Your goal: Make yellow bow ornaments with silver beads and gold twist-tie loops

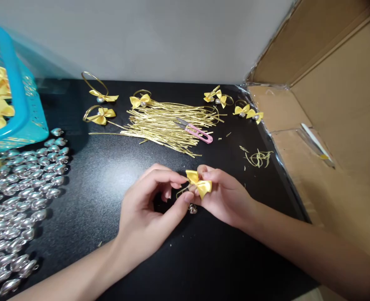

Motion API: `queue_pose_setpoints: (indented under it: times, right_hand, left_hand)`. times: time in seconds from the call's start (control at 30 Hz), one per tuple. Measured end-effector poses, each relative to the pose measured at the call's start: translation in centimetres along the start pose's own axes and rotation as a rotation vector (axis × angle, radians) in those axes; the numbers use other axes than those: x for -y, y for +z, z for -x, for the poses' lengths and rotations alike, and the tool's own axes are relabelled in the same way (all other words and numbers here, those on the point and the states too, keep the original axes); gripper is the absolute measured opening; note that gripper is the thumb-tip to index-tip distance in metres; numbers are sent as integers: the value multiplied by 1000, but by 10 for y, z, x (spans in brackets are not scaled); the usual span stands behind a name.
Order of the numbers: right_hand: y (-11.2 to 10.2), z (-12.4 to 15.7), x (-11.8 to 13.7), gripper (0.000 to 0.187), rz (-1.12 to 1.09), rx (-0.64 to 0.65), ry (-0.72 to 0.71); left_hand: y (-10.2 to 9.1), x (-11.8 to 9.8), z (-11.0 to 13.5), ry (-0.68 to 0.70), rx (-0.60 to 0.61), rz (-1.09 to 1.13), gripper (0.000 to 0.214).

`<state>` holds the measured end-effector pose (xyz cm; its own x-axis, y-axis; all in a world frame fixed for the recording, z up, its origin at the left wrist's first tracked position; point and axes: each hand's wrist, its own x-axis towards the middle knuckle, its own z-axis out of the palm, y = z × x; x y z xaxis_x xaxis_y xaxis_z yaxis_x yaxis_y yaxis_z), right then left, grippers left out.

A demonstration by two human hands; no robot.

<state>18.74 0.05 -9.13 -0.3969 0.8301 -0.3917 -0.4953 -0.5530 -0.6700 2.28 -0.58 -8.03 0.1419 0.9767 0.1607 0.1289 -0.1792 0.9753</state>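
Note:
A yellow satin ribbon bow (204,187) is between my two hands, above the black table. My right hand (225,191) grips the bow from the right, its thumb and fingers closed behind it. On the other side, my left hand (150,205) has its index fingertip and thumb closed at the bow's left edge; the exact contact is partly hidden. A thin gold tie (180,193) curves out between the hands. Just below the fingers shows a small silver bead (192,208); how it is attached cannot be seen.
Gold strips (163,125) lie heaped ahead, with pink thread snips (200,133) on top. Several finished bows (101,116) with loops stand around them. Silver beads (24,192) and a blue basket (31,113) of bows are left. Gold offcuts (258,159) and cardboard (338,104) are right.

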Motion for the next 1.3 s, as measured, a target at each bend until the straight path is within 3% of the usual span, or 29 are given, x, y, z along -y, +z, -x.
queue_pose_setpoints:
  times: [0.1, 0.27, 0.37, 0.57, 0.77, 0.87, 0.97, 1.13, 1.3]
  right_hand:
    - [2, 1, 0, 10, 123, -34, -151]
    - [9, 6, 7, 13, 743, -137, -826]
    - [11, 8, 9, 15, 1023, -112, -1052]
    - [7, 6, 5, 14, 1148, -88, -1042]
    - [-1, -1, 2, 10, 918, -54, -784]
    - [-2, -2, -1, 10, 858, -64, -725]
    - [1, -1, -2, 11, 984, -127, -821]
    - [1, 1, 0, 11, 1400, -181, -1141]
    - [-9, 0, -3, 20, 1554, -127, -1334]
  left_hand:
    - [2, -1, 3, -46, 6, 32, 21]
    - [4, -6, 3, -246, 75, 167, 30]
    - [4, -8, 1, -303, 88, 159, 16]
    - [2, -7, -3, -402, 83, 170, 8]
    - [0, -7, -2, -364, 91, 230, 13]
    - [0, -6, -1, -373, 99, 287, 26]
    - [1, -4, 1, -378, 103, 334, 35]
    - [1, -1, 2, -340, 125, 308, 30]
    - [-2, -2, 1, -333, 178, 265, 25]
